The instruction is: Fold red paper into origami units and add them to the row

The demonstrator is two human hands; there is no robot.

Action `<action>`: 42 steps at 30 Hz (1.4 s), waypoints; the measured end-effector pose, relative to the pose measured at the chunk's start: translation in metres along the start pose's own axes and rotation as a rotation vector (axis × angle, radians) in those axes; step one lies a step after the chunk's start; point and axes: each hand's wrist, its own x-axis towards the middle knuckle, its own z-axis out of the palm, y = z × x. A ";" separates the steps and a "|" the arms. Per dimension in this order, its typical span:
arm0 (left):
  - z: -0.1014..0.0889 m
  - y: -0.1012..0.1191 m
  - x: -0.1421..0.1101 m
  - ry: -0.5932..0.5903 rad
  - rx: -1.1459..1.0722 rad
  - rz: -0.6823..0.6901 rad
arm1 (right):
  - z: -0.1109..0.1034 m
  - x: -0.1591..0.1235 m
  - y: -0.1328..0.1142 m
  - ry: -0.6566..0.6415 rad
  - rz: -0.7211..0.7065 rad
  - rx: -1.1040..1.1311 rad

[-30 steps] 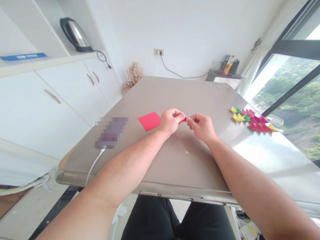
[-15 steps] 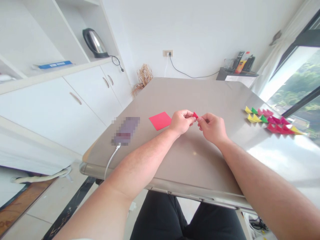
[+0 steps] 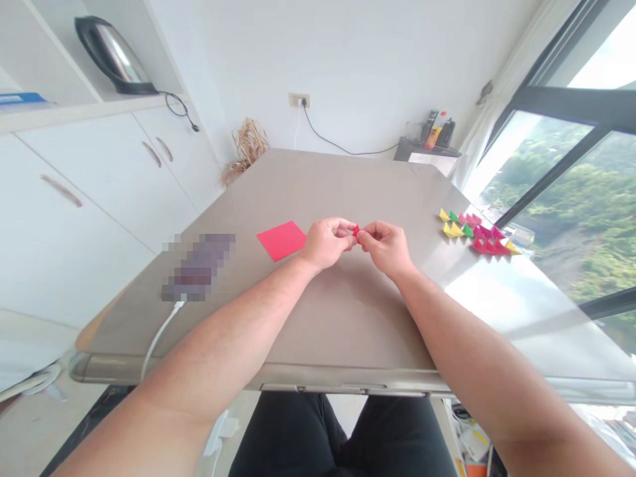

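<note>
A: What are the hands gripping?

B: The left hand (image 3: 328,244) and the right hand (image 3: 388,248) are pinching one small red paper piece (image 3: 356,231), each clamping it between thumb and fingers.

A: Where is the piece sitting?

B: It is occupying the gap between the fingertips, above the table (image 3: 338,318). A flat red sheet (image 3: 281,240) is lying just beside the left hand. Folded paper shapes (image 3: 489,246) are standing in rows, well apart, at the right.

Red paper piece (image 3: 356,229), grey-brown tabletop (image 3: 342,328)
</note>
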 end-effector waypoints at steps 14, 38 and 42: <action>-0.001 -0.004 0.002 0.065 0.036 0.055 | 0.001 -0.001 -0.002 -0.038 0.060 0.038; -0.004 -0.013 0.002 -0.046 0.143 0.181 | -0.002 0.005 0.004 -0.100 0.085 0.185; -0.004 -0.012 0.002 -0.035 0.136 0.155 | -0.001 0.005 0.005 -0.096 0.099 0.202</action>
